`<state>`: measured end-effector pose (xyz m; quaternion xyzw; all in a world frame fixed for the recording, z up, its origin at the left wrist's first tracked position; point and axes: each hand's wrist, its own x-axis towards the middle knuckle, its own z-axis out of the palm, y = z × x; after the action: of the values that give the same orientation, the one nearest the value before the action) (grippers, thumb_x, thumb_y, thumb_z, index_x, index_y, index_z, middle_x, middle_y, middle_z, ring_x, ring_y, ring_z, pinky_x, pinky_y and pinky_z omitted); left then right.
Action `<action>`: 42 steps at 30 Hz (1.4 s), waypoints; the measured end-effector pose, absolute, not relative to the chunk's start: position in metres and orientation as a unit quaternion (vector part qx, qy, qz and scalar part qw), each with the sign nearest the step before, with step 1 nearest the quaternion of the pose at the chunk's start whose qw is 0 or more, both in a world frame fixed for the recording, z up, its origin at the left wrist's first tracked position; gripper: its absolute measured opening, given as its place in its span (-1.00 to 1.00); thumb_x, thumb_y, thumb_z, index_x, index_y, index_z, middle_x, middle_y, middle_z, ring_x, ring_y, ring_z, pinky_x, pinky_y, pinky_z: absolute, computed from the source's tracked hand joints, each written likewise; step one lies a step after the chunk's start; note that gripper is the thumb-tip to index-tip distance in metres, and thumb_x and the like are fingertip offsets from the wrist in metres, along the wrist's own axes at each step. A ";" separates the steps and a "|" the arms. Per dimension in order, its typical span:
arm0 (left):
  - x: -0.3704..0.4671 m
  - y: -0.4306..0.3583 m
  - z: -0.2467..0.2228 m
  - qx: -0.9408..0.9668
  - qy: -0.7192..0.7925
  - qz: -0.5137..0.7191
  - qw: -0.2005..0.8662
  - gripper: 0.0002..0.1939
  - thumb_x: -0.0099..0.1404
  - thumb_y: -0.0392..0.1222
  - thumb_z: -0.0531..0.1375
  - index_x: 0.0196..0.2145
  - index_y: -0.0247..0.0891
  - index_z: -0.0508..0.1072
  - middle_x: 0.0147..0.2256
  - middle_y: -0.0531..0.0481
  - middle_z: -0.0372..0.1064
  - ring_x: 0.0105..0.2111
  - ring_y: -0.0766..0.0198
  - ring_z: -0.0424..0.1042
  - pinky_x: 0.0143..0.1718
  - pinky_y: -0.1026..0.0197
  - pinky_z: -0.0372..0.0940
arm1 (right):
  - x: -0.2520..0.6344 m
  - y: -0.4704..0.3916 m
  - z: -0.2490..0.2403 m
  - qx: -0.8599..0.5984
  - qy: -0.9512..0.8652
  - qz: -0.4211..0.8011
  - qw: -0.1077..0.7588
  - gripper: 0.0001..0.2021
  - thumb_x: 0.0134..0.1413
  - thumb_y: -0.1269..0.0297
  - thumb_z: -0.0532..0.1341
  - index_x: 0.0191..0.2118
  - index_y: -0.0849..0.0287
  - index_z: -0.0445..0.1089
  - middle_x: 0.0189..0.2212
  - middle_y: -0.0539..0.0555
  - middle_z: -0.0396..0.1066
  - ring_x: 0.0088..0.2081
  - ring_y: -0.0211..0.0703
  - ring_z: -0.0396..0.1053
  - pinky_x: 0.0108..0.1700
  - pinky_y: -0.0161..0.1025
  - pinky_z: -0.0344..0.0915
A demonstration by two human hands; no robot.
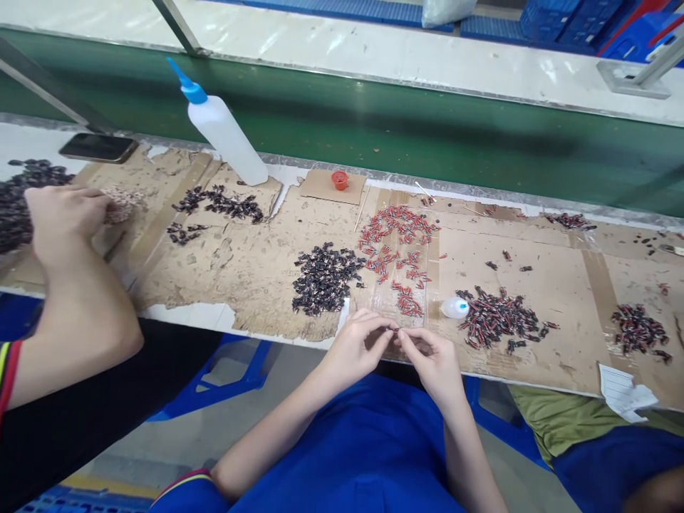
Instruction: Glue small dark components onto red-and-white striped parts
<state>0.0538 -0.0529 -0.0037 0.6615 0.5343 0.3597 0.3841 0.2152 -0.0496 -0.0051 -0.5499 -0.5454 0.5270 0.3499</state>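
My left hand [362,340] and my right hand [432,356] meet at the table's front edge, thumbs and fingertips pinched together. Between them is a tiny dark and reddish part [396,333], too small to make out fully. Just beyond my left hand lies a heap of small black parts [325,278]. Straight ahead, small red parts with metal ends [398,228] are spread on the cardboard. Beyond my right hand, a pile of joined black-and-red pieces [499,317] lies beside a small white bottle with a blue tip [455,308].
A tall white squeeze bottle [229,139] and a red cup [339,180] stand toward the back. At left, a co-worker's hand [69,214] reaches over dark parts near a phone [99,147]. Another pile [640,329] lies right. A green belt [374,135] runs behind.
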 end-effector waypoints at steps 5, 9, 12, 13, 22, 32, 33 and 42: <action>0.055 -0.055 0.006 0.652 0.541 0.355 0.396 -0.86 0.26 -0.29 0.13 -0.30 -0.23 0.50 -0.35 -0.05 0.50 -0.28 0.20 0.43 -0.17 0.15 0.31 | 0.220 -0.048 -0.006 -0.530 -0.552 0.541 0.350 -0.71 0.04 0.03 0.26 -0.37 0.18 0.52 -0.46 0.10 0.56 -0.45 -0.14 0.51 -0.38 -0.27 0.47; 0.056 -0.056 0.008 0.644 0.540 0.351 0.412 -0.86 0.25 -0.29 0.14 -0.30 -0.22 0.51 -0.35 -0.03 0.51 -0.29 0.21 0.43 -0.17 0.16 0.30 | 0.222 -0.048 -0.007 -0.511 -0.518 0.595 0.343 -0.66 0.01 -0.02 0.27 -0.36 0.20 0.51 -0.48 0.10 0.54 -0.46 -0.16 0.51 -0.37 -0.25 0.48; 0.056 -0.056 0.010 0.637 0.549 0.342 0.420 -0.87 0.25 -0.29 0.14 -0.30 -0.21 0.50 -0.35 -0.02 0.51 -0.29 0.21 0.44 -0.16 0.16 0.29 | 0.221 -0.050 -0.006 -0.510 -0.515 0.588 0.359 -0.67 0.01 -0.01 0.28 -0.37 0.20 0.51 -0.51 0.07 0.53 -0.49 -0.19 0.48 -0.41 -0.27 0.47; 0.055 -0.057 0.011 0.636 0.551 0.340 0.420 -0.87 0.25 -0.29 0.14 -0.30 -0.21 0.50 -0.35 -0.02 0.51 -0.28 0.21 0.44 -0.15 0.15 0.28 | 0.220 -0.051 -0.006 -0.511 -0.515 0.581 0.368 -0.68 0.01 -0.01 0.28 -0.37 0.19 0.51 -0.52 0.06 0.52 -0.50 -0.20 0.47 -0.42 -0.28 0.47; 0.060 -0.061 0.010 0.649 0.550 0.340 0.401 -0.84 0.27 -0.30 0.13 -0.17 -0.19 0.31 -0.34 0.03 0.49 -0.27 0.23 0.46 0.04 0.04 0.14 | 0.219 -0.054 -0.006 -0.509 -0.525 0.553 0.399 -0.70 0.02 0.02 0.26 -0.41 0.19 0.50 -0.58 0.04 0.50 -0.55 -0.20 0.46 -0.46 -0.29 0.46; 0.024 -0.017 -0.002 0.706 0.628 0.260 0.200 -0.90 0.29 -0.34 0.15 -0.34 -0.18 0.41 -0.24 -0.03 0.51 -0.05 0.06 0.33 0.09 -0.15 -0.08 | 0.282 -0.065 0.004 -0.685 -0.497 0.178 0.503 -0.79 -0.01 0.16 0.33 -0.30 0.19 0.54 -0.41 0.12 0.55 -0.42 -0.12 0.48 -0.30 -0.17 0.44; 0.019 -0.012 -0.006 0.707 0.638 0.252 0.172 -0.87 0.31 -0.35 0.13 -0.32 -0.17 0.44 -0.23 -0.04 0.51 -0.05 0.05 0.32 0.07 -0.14 -0.05 | 0.288 -0.062 0.002 -0.700 -0.465 0.142 0.523 -0.70 -0.04 0.14 0.35 -0.19 0.21 0.53 -0.34 0.15 0.54 -0.38 -0.10 0.48 -0.29 -0.15 0.44; 0.017 -0.003 -0.021 0.747 0.636 0.168 0.097 -0.76 0.31 -0.42 0.08 -0.26 -0.13 0.48 -0.28 -0.07 0.45 -0.04 0.04 0.20 0.01 -0.08 -0.03 | 0.284 -0.022 -0.028 -0.633 -0.670 0.032 0.386 -0.55 0.00 -0.02 0.30 -0.06 0.15 0.43 -0.10 0.24 0.45 0.03 0.14 0.26 0.06 0.17 0.23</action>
<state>0.0166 -0.0029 -0.0210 0.7469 0.6359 0.1681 0.0973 0.2838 -0.0220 -0.0280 -0.6331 -0.6704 0.0321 0.3857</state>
